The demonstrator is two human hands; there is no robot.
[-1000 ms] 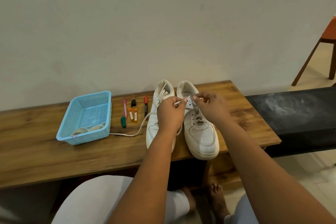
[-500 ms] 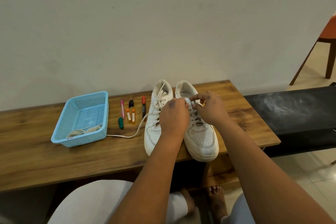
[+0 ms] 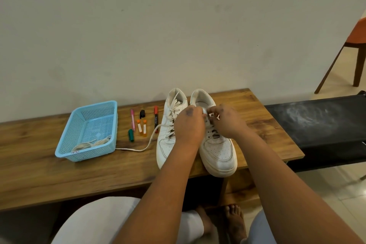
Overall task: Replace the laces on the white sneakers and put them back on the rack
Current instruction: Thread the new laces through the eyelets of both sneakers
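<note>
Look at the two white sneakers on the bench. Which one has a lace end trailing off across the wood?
The left sneaker: its lace trails towards the blue basket. The right sneaker shows no trailing lace.

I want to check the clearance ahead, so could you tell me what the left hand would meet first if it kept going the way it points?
Probably the right sneaker's tongue and collar, which the left hand points toward; beyond lies the wall. Depth is hard to judge.
</note>
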